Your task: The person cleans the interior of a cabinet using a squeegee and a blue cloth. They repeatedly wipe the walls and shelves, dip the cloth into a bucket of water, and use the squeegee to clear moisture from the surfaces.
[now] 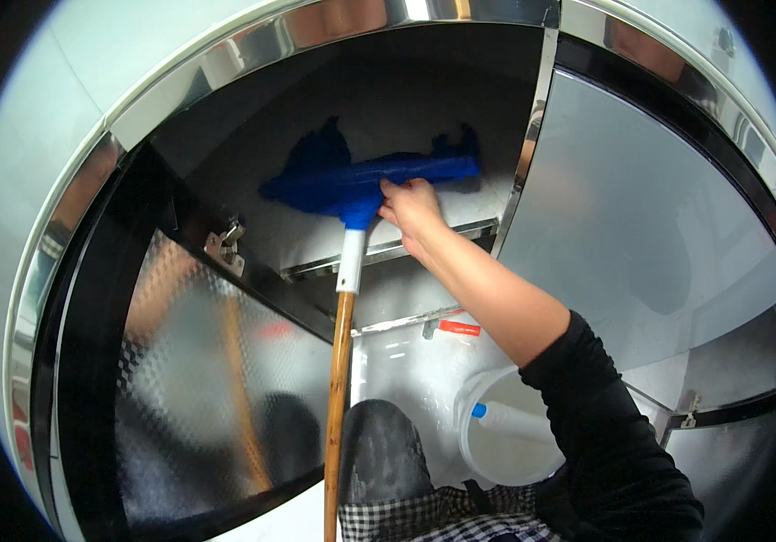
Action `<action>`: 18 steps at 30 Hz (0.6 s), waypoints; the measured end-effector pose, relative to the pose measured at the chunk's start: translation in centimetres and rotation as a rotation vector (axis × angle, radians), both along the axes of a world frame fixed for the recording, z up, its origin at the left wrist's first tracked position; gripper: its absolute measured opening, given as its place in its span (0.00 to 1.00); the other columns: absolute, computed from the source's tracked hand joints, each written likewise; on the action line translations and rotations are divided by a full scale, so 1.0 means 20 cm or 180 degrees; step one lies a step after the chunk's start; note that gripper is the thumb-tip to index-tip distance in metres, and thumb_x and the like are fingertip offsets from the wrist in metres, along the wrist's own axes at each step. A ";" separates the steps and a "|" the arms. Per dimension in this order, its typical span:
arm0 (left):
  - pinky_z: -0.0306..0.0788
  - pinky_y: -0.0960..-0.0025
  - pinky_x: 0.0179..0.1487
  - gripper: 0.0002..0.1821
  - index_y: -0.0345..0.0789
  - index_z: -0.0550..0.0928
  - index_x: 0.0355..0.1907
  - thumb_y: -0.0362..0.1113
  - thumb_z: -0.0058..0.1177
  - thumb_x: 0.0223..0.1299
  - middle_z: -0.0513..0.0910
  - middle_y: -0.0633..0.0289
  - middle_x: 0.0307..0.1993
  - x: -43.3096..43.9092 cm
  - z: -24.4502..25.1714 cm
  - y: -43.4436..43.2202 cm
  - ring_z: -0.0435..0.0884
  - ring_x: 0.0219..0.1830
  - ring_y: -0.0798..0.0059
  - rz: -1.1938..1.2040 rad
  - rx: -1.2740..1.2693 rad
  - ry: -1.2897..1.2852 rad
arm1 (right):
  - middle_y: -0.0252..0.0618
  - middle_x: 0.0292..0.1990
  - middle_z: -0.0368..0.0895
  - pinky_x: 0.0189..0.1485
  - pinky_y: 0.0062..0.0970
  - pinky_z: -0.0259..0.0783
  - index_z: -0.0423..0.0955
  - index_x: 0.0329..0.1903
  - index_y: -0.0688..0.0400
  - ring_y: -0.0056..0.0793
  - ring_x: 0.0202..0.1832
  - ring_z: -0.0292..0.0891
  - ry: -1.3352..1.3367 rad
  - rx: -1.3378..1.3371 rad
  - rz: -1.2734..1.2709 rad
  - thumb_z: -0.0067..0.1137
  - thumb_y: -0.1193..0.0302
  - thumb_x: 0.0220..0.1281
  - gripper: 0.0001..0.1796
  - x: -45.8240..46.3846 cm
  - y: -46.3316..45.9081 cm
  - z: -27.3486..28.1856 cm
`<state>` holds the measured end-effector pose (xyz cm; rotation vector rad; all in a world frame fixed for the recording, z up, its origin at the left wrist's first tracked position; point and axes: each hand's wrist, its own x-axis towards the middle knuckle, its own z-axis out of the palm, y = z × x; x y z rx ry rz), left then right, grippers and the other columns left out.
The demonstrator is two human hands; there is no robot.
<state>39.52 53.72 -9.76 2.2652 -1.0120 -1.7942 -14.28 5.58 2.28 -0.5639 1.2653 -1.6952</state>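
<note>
A mop with a blue head [388,175] lies across the opening of a low dark cabinet [388,74], with ragged blue cloth at both ends of the head. Its white plastic socket [351,261] joins a long wooden handle [337,393] that runs down past my knee and out of view at the bottom. My right hand [413,209] grips the lower edge of the blue head, just right of the socket; some fingertips are hidden behind it. My left hand is out of view.
An opened cabinet door [184,379] with a metal hinge [226,247] stands at left. Grey door panels [632,223] are on the right. A red-handled scraper-like tool [459,328] lies on the wet floor. A bucket [472,440] near my knee holds a white bottle [516,421] with a blue cap.
</note>
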 end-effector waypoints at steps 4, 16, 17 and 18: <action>0.71 0.65 0.52 0.20 0.34 0.70 0.62 0.41 0.46 0.75 0.76 0.55 0.50 -0.23 0.04 -0.20 0.75 0.50 0.66 -0.0179 -0.0730 0.0665 | 0.39 0.50 0.79 0.56 0.31 0.78 0.71 0.56 0.64 0.27 0.51 0.79 -0.0040 -0.0425 0.0324 0.54 0.69 0.74 0.15 0.12 0.31 0.03; 0.63 0.55 0.68 0.39 0.27 0.56 0.73 0.39 0.57 0.66 0.69 0.39 0.64 -1.32 0.22 -1.14 0.70 0.65 0.45 -0.1609 -0.3470 -0.0098 | 0.35 0.55 0.76 0.59 0.30 0.69 0.68 0.54 0.54 0.25 0.54 0.74 -0.0905 0.0283 0.0915 0.57 0.61 0.73 0.16 0.18 0.98 0.02; 0.65 0.54 0.67 0.39 0.26 0.57 0.73 0.40 0.58 0.66 0.69 0.38 0.63 -1.38 0.24 -1.22 0.71 0.63 0.43 -0.1626 -0.3686 -0.0064 | 0.35 0.57 0.76 0.59 0.30 0.69 0.67 0.55 0.54 0.26 0.54 0.74 -0.0952 0.0336 0.0947 0.57 0.61 0.73 0.17 0.18 1.02 0.05; 0.67 0.55 0.65 0.38 0.28 0.59 0.72 0.40 0.58 0.66 0.70 0.39 0.63 -1.44 0.26 -1.30 0.72 0.63 0.44 -0.1583 -0.3593 0.0187 | 0.36 0.56 0.77 0.62 0.32 0.69 0.69 0.55 0.55 0.28 0.56 0.74 -0.0935 0.0320 0.0969 0.56 0.62 0.73 0.16 0.18 1.06 0.08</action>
